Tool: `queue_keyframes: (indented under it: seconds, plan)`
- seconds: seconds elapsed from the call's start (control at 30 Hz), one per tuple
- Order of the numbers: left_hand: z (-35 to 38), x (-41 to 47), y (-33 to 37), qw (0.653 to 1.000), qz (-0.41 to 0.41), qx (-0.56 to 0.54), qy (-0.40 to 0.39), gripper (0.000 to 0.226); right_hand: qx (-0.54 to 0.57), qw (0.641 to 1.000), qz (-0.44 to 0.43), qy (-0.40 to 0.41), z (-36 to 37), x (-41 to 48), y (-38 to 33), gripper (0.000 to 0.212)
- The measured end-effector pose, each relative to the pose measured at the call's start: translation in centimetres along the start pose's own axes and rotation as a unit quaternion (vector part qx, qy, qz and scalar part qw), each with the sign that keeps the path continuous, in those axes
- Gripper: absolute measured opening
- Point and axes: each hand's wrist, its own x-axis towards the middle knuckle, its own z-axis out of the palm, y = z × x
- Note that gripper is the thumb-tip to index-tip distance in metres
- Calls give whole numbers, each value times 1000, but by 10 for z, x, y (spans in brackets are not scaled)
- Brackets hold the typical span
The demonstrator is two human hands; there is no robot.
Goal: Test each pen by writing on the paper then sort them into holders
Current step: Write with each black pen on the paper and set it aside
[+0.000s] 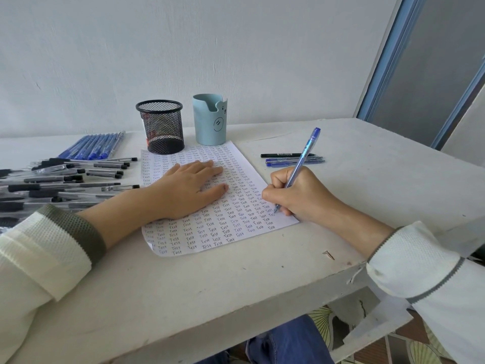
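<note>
A white sheet of paper (223,227) covered in rows of the word "Test" lies in the middle of the table. My left hand (187,189) rests flat on it, fingers straight. My right hand (301,194) grips a blue pen (305,152) whose tip touches the paper near its right edge. Behind the paper stand a black mesh holder (161,126) and a light blue holder (210,119) with a drawn face. Several black pens (73,179) lie in a heap at the left, with a row of blue pens (91,147) behind them.
A black pen and two blue pens (292,158) lie side by side right of the paper. The white table (380,179) ends at a worn front edge near my knees. A wall stands close behind the holders, and a blue door frame (388,64) at the right.
</note>
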Motion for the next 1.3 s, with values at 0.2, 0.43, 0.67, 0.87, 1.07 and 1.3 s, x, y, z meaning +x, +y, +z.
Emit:
queue_keyframes:
  seconds: [0.2,0.43,0.67,0.87,1.07,1.3]
  plan:
    - [-1,-2,3,1000,0,4,-4,89,4,1000,6,-10,-1,0,1,53]
    - [-2,-3,4,1000,-1,3,-7,88,42,999,10,-2,-3,2,1,51]
    - [-3,-3,5,1000,-2,-3,-7,84,99,995,16,19,-11,4,-10,33]
    - [-1,-2,3,1000,-1,-1,-3,72,132,988,-60,45,-15,15,-19,35]
    - [-2,-3,7,1000,2,-2,3,68,25,991,-126,25,-25,38,-36,29]
    - [-3,-6,8,1000,0,-3,6,69,22,987,-157,9,-15,50,-42,25]
